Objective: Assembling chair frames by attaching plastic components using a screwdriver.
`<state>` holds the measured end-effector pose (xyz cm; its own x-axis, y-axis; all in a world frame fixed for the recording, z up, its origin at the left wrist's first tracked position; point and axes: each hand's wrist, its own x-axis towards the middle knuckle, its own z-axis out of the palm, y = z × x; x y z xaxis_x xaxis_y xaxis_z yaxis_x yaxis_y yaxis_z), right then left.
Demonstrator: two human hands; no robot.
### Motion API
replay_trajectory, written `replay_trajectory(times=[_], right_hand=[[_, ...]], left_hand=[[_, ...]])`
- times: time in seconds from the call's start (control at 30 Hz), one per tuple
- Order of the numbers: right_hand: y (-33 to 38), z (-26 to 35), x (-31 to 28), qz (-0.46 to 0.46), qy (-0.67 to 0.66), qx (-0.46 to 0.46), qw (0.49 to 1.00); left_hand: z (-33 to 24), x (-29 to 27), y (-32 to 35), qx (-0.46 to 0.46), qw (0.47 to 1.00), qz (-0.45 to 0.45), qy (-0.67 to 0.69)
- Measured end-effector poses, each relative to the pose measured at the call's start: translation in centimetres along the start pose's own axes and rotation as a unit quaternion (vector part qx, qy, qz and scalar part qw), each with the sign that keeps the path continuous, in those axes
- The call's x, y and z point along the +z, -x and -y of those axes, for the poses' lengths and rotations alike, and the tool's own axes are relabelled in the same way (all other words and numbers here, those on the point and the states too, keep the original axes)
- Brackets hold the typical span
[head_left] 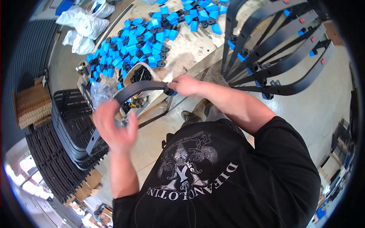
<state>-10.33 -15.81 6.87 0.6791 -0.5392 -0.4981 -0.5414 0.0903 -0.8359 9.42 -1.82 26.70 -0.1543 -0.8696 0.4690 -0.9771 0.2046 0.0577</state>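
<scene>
A curved black bar (141, 86) arches in front of me, with a small blue-and-black plastic piece (169, 91) at its right end. My right hand (185, 85) is closed at that end, its fingertips on the bar beside the piece. Slightly blurred, my left hand (116, 127) lies over the bar's left bend, thumb spread away from the fingers; it covers part of the bar. Below the hand the bar's flat lower end (93, 142) shows again. Just beyond the bar, an open bag (152, 72) holds small black parts.
A pile of blue-and-black plastic pieces (133, 45) covers much of the wooden worktable (190, 57). On the right stand several curved black frames (281, 70) with blue pieces attached. Stacked black frames (68, 125) and cardboard (33, 102) are at left; white sacks (89, 26) lie beyond.
</scene>
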Motion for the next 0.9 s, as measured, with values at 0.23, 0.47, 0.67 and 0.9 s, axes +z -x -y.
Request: replay_trajectory(times=[0.23, 0.47, 0.67, 0.9], right_hand=[[-0.5, 1.5, 1.2, 0.023, -0.145, 0.123, 0.981], [-1.0, 2.1, 1.0, 0.075, -0.216, 0.227, 0.947], [0.6, 0.7, -1.2, 0.049, -0.327, 0.247, 0.911], [6.9, 2.2, 0.5, -0.059, -0.444, 0.212, 0.868]], left_hand=[[2.3, -0.6, -2.8, -0.265, 0.918, 0.294, -0.015], [2.6, -0.8, -2.4, -0.246, 0.929, 0.278, -0.011], [2.7, -0.8, -1.0, -0.129, 0.989, 0.071, -0.010], [-0.4, -1.0, 8.2, -0.135, 0.924, -0.252, 0.255]])
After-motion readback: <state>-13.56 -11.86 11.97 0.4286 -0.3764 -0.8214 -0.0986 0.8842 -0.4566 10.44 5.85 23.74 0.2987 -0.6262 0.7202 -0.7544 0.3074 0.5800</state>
